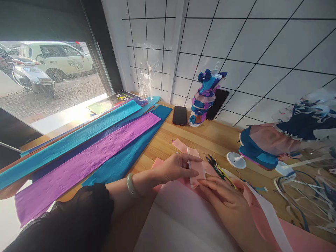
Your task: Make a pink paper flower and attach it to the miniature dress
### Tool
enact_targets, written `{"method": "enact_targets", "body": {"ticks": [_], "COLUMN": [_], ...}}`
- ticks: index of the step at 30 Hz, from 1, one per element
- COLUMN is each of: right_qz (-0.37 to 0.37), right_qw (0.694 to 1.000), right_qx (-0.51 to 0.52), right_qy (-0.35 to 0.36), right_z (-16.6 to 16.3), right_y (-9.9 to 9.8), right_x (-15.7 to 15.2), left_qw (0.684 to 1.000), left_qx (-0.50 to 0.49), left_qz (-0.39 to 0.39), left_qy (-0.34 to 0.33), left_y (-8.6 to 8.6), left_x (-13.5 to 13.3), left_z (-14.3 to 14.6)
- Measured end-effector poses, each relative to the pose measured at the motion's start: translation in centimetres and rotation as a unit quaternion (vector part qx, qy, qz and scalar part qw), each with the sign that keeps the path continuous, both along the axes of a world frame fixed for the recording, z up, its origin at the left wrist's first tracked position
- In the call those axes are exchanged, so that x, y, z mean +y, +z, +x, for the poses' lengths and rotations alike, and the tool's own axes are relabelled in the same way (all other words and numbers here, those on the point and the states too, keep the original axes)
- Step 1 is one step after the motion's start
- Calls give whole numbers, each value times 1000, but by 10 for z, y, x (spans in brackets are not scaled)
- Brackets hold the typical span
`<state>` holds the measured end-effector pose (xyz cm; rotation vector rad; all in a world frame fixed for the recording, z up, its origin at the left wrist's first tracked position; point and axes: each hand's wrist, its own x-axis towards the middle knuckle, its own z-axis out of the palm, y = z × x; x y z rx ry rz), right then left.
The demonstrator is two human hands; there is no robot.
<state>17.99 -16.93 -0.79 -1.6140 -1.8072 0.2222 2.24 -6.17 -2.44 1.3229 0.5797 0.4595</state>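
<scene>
My left hand [176, 168], a pale green bangle on its wrist, pinches the top of a small pink crepe paper piece [196, 170] between thumb and fingers. My right hand [226, 200] holds the lower edge of the same piece with closed fingers. Both hands rest over a larger pink paper sheet [183, 217] on the wooden table [168, 140]. Scissors with dark blades and a yellow-green handle [219, 169] lie just right of the hands.
Long purple [86, 159] and teal [70, 141] crepe paper rolls lie at left. A black phone [180, 115] and a paper-dressed figurine [204, 98] stand by the tiled wall. Another paper dress [265, 147], a white stand base [236, 160] and paper trimmings [307, 199] sit at right.
</scene>
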Motion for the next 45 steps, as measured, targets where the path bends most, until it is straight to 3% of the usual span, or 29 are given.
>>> {"method": "enact_targets", "body": {"ticks": [9, 16, 24, 32, 45], "right_qz": [-20, 8, 11, 48, 21], "right_qw": [999, 1000, 1000, 998, 999], "right_qx": [36, 17, -13, -35, -11], "right_qy": [-11, -17, -23, 17, 40], "right_z": [0, 1, 2, 1, 3], "right_y": [-1, 0, 0, 2, -2], "right_x": [2, -2, -3, -2, -3], "left_qw": [1000, 999, 998, 996, 995], "left_qx": [-10, -2, -1, 10, 21], "left_qz": [-18, -52, -46, -65, -64], "left_qy": [16, -12, -38, -57, -68], "left_y": [-4, 7, 2, 2, 0], "left_x": [0, -1, 1, 1, 1], "left_z": [1, 0, -1, 0, 0]}}
